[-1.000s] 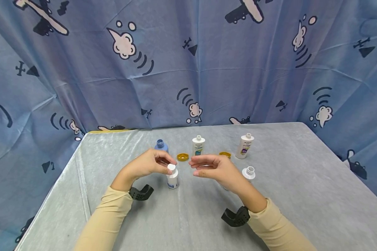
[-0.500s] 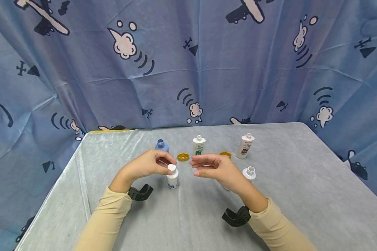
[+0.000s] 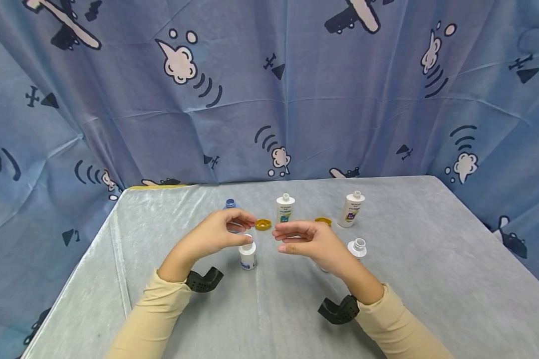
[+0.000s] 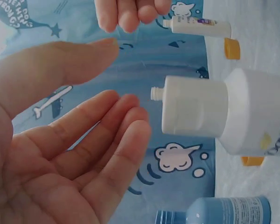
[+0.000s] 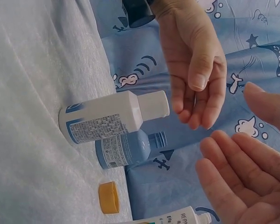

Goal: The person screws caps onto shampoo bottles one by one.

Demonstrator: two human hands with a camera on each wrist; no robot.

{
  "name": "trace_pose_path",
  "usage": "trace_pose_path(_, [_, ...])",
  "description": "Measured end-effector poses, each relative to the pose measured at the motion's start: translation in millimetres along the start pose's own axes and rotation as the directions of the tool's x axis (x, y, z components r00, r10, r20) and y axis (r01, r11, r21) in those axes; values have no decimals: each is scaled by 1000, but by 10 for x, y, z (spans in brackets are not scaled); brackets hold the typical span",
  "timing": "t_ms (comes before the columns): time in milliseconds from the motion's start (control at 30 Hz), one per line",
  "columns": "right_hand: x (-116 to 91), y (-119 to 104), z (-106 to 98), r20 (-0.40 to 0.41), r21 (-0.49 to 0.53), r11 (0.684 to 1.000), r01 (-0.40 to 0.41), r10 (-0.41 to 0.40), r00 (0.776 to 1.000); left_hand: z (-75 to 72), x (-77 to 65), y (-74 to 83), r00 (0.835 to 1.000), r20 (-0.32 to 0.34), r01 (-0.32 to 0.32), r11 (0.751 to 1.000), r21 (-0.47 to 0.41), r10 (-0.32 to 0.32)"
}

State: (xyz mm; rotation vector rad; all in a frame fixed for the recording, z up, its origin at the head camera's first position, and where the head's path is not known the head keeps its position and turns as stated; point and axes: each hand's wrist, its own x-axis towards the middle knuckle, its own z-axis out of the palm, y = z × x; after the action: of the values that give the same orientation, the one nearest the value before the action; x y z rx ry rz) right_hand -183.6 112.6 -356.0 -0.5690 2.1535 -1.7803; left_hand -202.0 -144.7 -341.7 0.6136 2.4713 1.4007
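Head view: left hand [image 3: 205, 237], thumb parted from loosely bent fingers, nothing pinched, just beside capped white Dove bottle [image 3: 248, 259], upright on grey cloth [image 3: 269, 319]. Right hand [image 3: 313, 244] opposite, fingers together, thumb apart. Beyond: blue bottle [image 3: 230, 203], yellow cap [image 3: 263, 225], white bottles [image 3: 285, 208].

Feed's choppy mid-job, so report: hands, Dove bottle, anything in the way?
Left hand open, apart from white cap. Right hand open, empty. Dove bottle upright, cap on. Blue bottle behind it; nothing seen blocking the cap.
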Motion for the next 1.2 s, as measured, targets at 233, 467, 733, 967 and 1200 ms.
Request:
trace_pose_path(233, [-10, -17, -21, -17, -17, 1000, -8, 8, 1000, 93, -8, 64, 999, -23, -30, 1000, -9, 30])
trace_pose_path(467, [-19, -45, -51, -26, -37, 999, -4, 3, 1000, 220, -18, 138, 997, 9, -70, 997, -21, 70])
trace_pose_path(733, [-58, -109, -248, -68, -82, 996, -36, 30, 997, 338, -24, 176, 992, 82, -89, 995, -36, 91])
trace_pose_path(967, [-118, -149, -590, -35, -93, 996, 4, -7, 999, 406, 2, 181, 988, 98, -114, 991, -75, 121])
trace_pose_path(1200, [-202, -197, -820, -24, -121, 993, -5, 2, 1000, 453, 28, 119, 986, 112, -107, 987, -118, 120])
